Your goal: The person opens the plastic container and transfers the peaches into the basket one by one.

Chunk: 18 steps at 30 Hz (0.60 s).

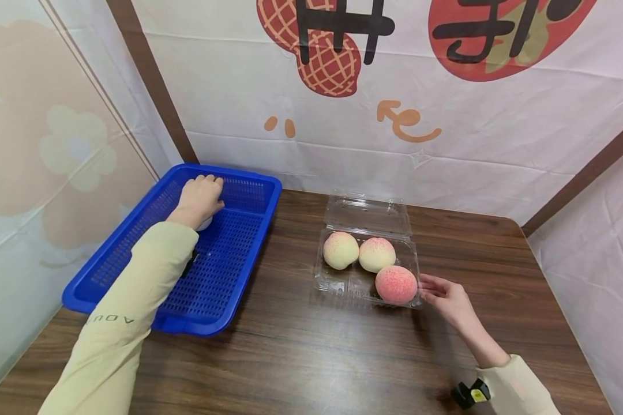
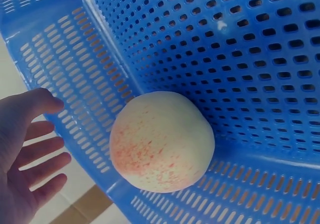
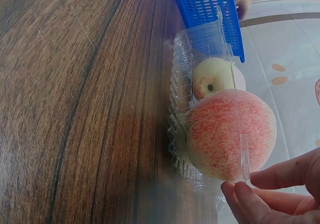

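Left sleeve [image 1: 147,274]: over blue basket [image 1: 218,282]
Left hand [image 1: 199,199]: spread near peach [image 2: 162,141]
Right hand [image 1: 447,298]: pinching clear container's [image 1: 336,286] right edge

bright, even light, soft glare
a pale sheen spreads on the table [image 1: 316,363]; the clear container [image 1: 337,286] catches small glints; the right wrist view is darker, hazy near its lower middle.

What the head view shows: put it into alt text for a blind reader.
A person's left hand is over a blue basket, while the right hand holds the edge of an open clear box with three peaches on a wooden table.
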### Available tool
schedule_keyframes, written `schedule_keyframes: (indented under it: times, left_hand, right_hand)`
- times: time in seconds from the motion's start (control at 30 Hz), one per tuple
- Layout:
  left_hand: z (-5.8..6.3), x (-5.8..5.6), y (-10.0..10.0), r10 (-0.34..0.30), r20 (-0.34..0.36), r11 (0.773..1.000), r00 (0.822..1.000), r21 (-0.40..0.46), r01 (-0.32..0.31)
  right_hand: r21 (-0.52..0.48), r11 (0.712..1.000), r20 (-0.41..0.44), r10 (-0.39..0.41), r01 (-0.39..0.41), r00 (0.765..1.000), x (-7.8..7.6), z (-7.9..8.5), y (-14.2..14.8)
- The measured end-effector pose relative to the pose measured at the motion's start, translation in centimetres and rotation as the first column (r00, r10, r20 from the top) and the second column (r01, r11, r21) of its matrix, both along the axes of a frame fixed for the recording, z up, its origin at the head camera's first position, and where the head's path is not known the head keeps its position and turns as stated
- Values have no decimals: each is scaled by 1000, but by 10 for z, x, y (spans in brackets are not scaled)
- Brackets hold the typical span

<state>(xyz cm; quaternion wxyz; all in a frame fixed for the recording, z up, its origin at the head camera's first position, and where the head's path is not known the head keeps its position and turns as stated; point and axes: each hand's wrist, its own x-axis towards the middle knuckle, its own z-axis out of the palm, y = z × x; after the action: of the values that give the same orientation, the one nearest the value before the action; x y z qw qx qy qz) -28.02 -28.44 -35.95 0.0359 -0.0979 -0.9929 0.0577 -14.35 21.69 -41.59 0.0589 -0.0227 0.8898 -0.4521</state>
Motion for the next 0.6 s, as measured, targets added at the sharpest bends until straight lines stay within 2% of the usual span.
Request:
schedule_keyframes:
  times: [0.17, 0.37, 0.6]
  left_hand:
    - [2, 0, 4, -59, -73, 998, 996, -7, 59]
    - [5, 1, 9, -99, -122, 995, 988, -19, 97]
    - [6, 1, 13, -145, -196, 989, 970, -9, 146]
  right_hand:
    - [-5, 1000, 1, 0, 0, 1000, 0, 0, 0]
    - [4, 1000, 2, -3, 3, 1000, 1, 0, 0]
    - [17, 1000, 4, -4, 4, 1000, 1, 0, 0]
